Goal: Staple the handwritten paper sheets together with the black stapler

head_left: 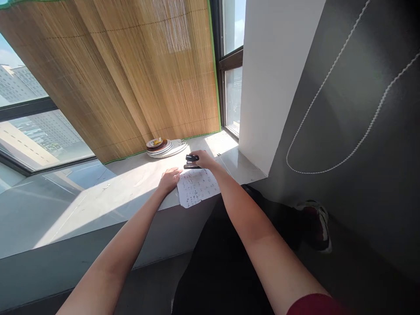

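Observation:
A black stapler (191, 162) is gripped in my right hand (205, 159), its jaw toward the left at the far edge of a written paper sheet (198, 188). Whether the sheet's edge lies between the jaws is too small to tell. My left hand (169, 180) lies at the sheet's upper left corner, fingers stretched out over the sill and touching the paper's edge. Handwriting covers the sheet, which reaches the sill's front edge. My right forearm hides part of its right side.
Stacked plates (159, 148) stand on the windowsill (131, 179) beyond my hands. Behind them hangs a bamboo blind (141, 74) with green edging. A white pillar (272, 87) rises at the right, with a looped bead cord (328, 171) beside it.

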`<action>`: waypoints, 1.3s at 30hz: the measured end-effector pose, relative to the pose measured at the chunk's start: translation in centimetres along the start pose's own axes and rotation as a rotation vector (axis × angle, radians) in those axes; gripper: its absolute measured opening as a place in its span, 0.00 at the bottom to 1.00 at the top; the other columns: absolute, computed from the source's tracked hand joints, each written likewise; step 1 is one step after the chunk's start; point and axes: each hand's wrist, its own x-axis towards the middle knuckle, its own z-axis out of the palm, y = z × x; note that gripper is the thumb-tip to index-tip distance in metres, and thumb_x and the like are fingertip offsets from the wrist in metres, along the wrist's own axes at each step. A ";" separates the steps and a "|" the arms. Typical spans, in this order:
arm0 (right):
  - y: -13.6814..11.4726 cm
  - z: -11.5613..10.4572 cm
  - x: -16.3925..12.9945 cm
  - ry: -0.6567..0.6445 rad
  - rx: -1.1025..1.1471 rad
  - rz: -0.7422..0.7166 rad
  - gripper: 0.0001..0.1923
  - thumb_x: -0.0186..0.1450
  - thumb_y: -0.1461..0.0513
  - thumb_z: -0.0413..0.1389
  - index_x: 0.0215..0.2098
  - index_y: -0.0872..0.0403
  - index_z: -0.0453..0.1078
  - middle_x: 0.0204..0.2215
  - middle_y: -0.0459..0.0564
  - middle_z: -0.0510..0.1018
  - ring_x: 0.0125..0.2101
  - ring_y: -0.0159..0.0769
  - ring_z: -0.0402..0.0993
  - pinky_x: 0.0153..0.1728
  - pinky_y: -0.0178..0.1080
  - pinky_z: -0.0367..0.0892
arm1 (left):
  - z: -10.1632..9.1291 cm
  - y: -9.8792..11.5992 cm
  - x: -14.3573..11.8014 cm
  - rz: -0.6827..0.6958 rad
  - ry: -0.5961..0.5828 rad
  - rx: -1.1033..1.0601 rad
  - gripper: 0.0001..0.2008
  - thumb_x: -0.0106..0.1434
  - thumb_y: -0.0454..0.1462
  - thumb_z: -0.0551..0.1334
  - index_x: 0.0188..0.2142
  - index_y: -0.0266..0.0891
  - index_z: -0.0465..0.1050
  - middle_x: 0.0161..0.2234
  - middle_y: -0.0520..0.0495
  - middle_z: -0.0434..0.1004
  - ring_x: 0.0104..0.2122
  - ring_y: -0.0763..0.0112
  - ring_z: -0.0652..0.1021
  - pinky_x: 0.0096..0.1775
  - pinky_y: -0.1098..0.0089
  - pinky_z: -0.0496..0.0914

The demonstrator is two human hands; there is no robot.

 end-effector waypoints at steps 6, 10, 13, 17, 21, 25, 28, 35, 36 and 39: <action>3.7 -4.1 -1.6 0.233 -0.300 0.348 0.26 0.68 0.70 0.62 0.60 0.45 0.84 0.54 0.58 0.86 0.61 0.57 0.75 0.62 0.56 0.64 | 0.8 -0.8 0.1 -0.040 0.024 -0.064 0.20 0.57 0.31 0.63 0.45 0.46 0.88 0.55 0.42 0.88 0.60 0.45 0.82 0.66 0.46 0.73; 3.9 -4.1 -1.6 0.165 -0.330 0.445 0.24 0.67 0.72 0.63 0.55 0.43 0.86 0.49 0.57 0.87 0.58 0.57 0.77 0.60 0.57 0.64 | 0.9 -0.8 0.1 -0.066 0.023 -0.100 0.19 0.56 0.32 0.63 0.44 0.45 0.88 0.54 0.42 0.88 0.60 0.44 0.81 0.65 0.46 0.73; 3.7 -3.6 -1.4 0.135 -0.315 0.470 0.24 0.66 0.71 0.65 0.56 0.43 0.86 0.50 0.58 0.87 0.59 0.59 0.77 0.59 0.56 0.66 | 0.8 -0.6 0.0 -0.067 -0.002 -0.138 0.19 0.57 0.32 0.62 0.44 0.45 0.88 0.54 0.43 0.88 0.59 0.45 0.82 0.62 0.50 0.76; 3.7 -3.2 -1.5 0.118 -0.335 0.406 0.28 0.68 0.71 0.63 0.62 0.43 0.83 0.55 0.58 0.86 0.60 0.58 0.77 0.59 0.55 0.67 | 0.8 -0.6 -0.1 -0.076 -0.014 -0.180 0.20 0.57 0.33 0.62 0.46 0.44 0.89 0.56 0.42 0.88 0.54 0.47 0.85 0.52 0.55 0.81; 3.5 -3.1 -1.7 0.091 -0.366 0.360 0.28 0.70 0.69 0.61 0.66 0.43 0.80 0.59 0.57 0.85 0.62 0.57 0.76 0.58 0.53 0.69 | 0.7 -0.5 -0.3 -0.081 -0.043 -0.229 0.20 0.57 0.34 0.64 0.47 0.43 0.90 0.57 0.42 0.87 0.44 0.51 0.87 0.46 0.58 0.82; 3.3 -2.8 -1.7 0.061 -0.314 0.323 0.24 0.74 0.61 0.63 0.68 0.44 0.79 0.62 0.56 0.82 0.63 0.56 0.76 0.57 0.52 0.71 | 0.7 -0.2 -0.3 -0.032 -0.067 -0.260 0.21 0.57 0.33 0.64 0.47 0.43 0.89 0.57 0.44 0.87 0.54 0.47 0.85 0.49 0.57 0.82; 3.4 -2.6 -1.6 0.038 -0.267 0.298 0.23 0.77 0.58 0.60 0.69 0.44 0.78 0.63 0.57 0.81 0.63 0.56 0.75 0.57 0.52 0.71 | 0.8 -0.1 -0.3 -0.018 -0.061 -0.253 0.20 0.58 0.32 0.63 0.46 0.43 0.89 0.57 0.43 0.87 0.57 0.47 0.84 0.53 0.55 0.82; 3.6 -2.1 -1.3 -0.009 -0.401 0.273 0.24 0.77 0.62 0.56 0.68 0.41 0.78 0.65 0.55 0.79 0.67 0.56 0.68 0.63 0.56 0.64 | 1.0 0.1 -0.3 -0.018 -0.066 -0.263 0.21 0.57 0.30 0.63 0.47 0.41 0.89 0.56 0.42 0.87 0.54 0.47 0.85 0.56 0.53 0.81; 3.6 -2.1 -1.2 -0.019 -0.410 0.268 0.24 0.77 0.61 0.56 0.68 0.41 0.78 0.65 0.56 0.79 0.67 0.57 0.67 0.63 0.56 0.64 | 1.0 0.1 -0.3 -0.016 -0.064 -0.259 0.21 0.57 0.30 0.63 0.46 0.42 0.89 0.56 0.42 0.87 0.55 0.47 0.84 0.57 0.53 0.80; 3.5 -2.0 -1.1 -0.043 -0.439 0.267 0.23 0.77 0.62 0.56 0.67 0.40 0.78 0.65 0.56 0.79 0.69 0.58 0.63 0.65 0.59 0.61 | 0.9 0.3 -0.3 -0.012 -0.057 -0.260 0.20 0.57 0.31 0.63 0.45 0.42 0.89 0.54 0.42 0.88 0.57 0.46 0.83 0.59 0.53 0.78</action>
